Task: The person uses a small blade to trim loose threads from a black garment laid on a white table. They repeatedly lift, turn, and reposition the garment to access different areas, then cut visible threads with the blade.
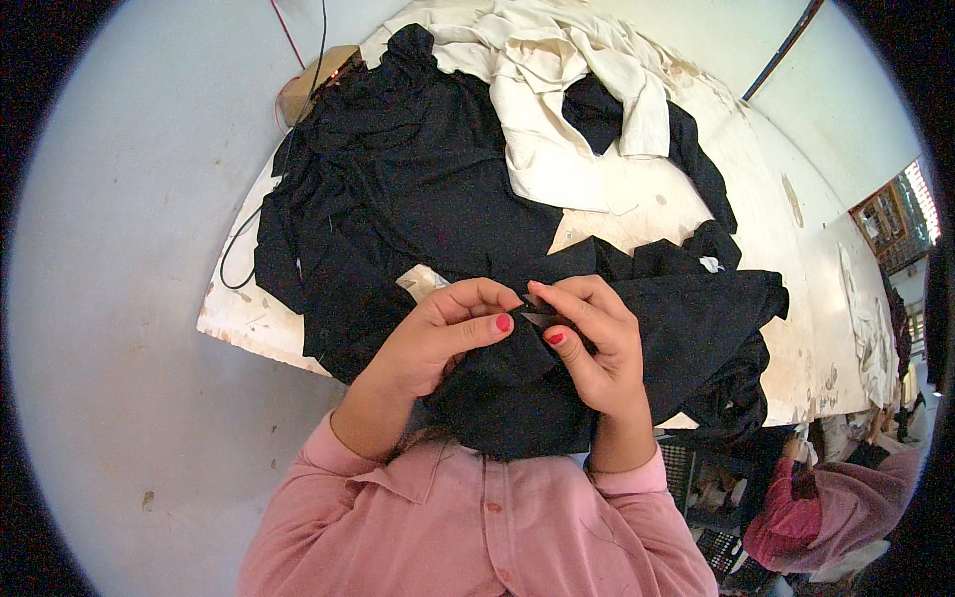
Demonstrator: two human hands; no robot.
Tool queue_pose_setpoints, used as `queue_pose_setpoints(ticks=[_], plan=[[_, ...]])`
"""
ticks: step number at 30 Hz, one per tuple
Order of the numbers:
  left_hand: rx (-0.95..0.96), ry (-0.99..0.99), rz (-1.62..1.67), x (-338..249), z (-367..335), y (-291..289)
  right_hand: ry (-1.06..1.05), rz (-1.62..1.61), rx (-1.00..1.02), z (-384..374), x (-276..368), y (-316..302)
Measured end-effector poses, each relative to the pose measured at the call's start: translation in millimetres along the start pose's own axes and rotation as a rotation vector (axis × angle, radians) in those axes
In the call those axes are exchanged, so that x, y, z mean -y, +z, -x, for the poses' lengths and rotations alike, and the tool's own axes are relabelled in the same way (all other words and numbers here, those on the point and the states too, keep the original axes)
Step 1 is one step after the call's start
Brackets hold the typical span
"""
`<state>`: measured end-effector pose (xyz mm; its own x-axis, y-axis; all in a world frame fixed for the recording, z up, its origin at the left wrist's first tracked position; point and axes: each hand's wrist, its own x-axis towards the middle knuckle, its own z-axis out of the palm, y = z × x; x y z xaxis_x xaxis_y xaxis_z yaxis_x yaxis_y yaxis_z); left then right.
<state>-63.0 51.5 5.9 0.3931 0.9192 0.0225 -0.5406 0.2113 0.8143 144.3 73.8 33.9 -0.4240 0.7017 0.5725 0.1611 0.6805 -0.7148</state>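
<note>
Close together over my lap, my two hands work at a black garment (527, 383). My left hand (445, 333) is closed, its thumb and index finger pinching the black cloth at a spot too small to make out. Between the thumb and fingers of my right hand (600, 343) is a small dark tool with a grey pointed blade, which looks like thread snips (538, 318). The snips' tip is beside my left fingertips; most of their body is hidden by my right hand. The garment hangs over the table's near edge and spreads to the right.
More black garments (418, 169) lie heaped on the worn pale table (657, 194). White cloth pieces (552, 109) are at the back. A brown box (316, 88) stands at the far left edge near a dark cable (239, 239). A seated person (831, 507) works at lower right.
</note>
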Motion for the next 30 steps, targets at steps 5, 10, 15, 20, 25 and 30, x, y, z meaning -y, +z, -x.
queue_pose_setpoints(ticks=[5, 10, 15, 20, 25, 30], plan=[[-0.005, -0.004, 0.025, 1.6, -2.8, 1.1, -0.017, 0.022, -0.036, 0.0, -0.2, 1.5], [-0.026, -0.013, 0.018, 1.5, -3.0, 1.0, -0.004, 0.121, -0.102, 1.9, -2.4, 0.7], [-0.157, 0.124, -0.121, -0.6, -5.5, 6.4, -0.001, 0.170, -0.072, 1.8, 0.8, -10.1], [-0.251, 0.216, -0.320, 2.3, -7.9, 11.0, -0.013, 0.335, -0.067, 2.6, 7.4, -7.0], [-0.275, 0.245, -0.396, 4.3, -8.4, 13.6, -0.057, 0.445, -0.086, -0.7, 6.5, -4.6], [-0.264, 0.231, -0.376, 3.5, -9.5, 12.9, -0.087, 0.505, -0.096, -1.9, 7.2, -3.8]])
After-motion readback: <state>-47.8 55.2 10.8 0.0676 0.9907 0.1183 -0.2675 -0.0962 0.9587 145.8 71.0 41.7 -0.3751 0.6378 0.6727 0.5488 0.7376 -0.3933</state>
